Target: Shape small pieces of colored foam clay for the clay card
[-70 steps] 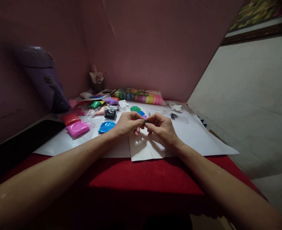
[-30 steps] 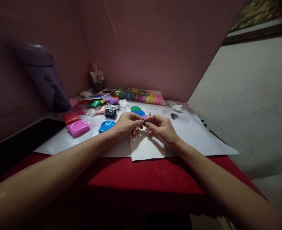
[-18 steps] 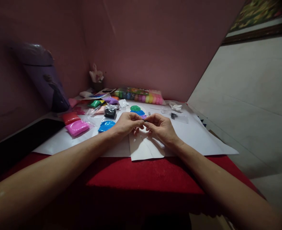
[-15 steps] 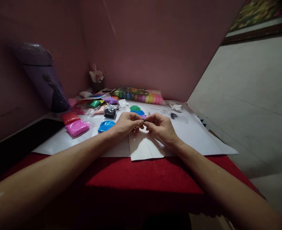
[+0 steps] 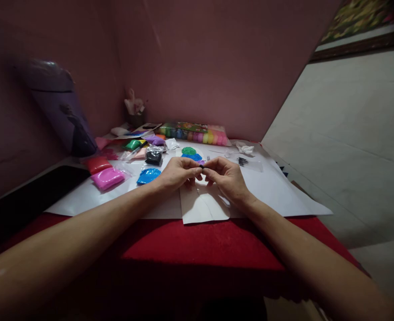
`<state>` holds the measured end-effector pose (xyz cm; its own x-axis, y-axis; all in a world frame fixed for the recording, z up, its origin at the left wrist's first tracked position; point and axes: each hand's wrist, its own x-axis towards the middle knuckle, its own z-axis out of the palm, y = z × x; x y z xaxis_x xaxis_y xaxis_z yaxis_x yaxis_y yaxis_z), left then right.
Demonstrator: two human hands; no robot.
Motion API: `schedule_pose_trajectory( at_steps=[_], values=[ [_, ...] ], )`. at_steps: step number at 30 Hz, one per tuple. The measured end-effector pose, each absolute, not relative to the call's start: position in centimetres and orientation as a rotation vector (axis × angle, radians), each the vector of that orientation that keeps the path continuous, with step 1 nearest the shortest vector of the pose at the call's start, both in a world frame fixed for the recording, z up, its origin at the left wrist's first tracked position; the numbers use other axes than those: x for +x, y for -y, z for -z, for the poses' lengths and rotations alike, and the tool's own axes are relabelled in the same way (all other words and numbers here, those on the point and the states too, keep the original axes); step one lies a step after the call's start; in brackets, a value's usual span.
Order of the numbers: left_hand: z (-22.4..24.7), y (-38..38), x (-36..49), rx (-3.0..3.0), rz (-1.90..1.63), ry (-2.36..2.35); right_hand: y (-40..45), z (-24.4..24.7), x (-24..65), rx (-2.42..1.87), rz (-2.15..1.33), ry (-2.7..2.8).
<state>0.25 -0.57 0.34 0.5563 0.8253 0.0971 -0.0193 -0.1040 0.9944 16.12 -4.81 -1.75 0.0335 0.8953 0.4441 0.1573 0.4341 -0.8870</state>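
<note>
Shaping seems the step: left hand (image 5: 179, 173) and right hand (image 5: 226, 177) together pinch a small black piece (image 5: 201, 166); light, even pressure seems called for next.

Dim light, dusky pink far wall (image 5: 210, 58), darker pink left wall (image 5: 56, 31), pale wall (image 5: 354, 129) with faint lines on the right, brown-framed picture (image 5: 364, 24) high on it, red-covered tabletop (image 5: 197, 243), deep shadow along its near side.

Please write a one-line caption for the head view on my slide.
Left hand and right hand pinch a small black piece over white paper, with a blue clay packet to their left.
</note>
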Motion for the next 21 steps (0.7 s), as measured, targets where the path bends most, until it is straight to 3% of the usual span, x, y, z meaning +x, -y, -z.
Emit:
schedule_pose_trajectory(
  at_steps=[21],
  values=[
    [-0.39, 0.43, 0.35, 1.583, -0.840, -0.737, 5.21, 1.11, 16.06, -0.996, -0.782, 1.492]
  ],
)
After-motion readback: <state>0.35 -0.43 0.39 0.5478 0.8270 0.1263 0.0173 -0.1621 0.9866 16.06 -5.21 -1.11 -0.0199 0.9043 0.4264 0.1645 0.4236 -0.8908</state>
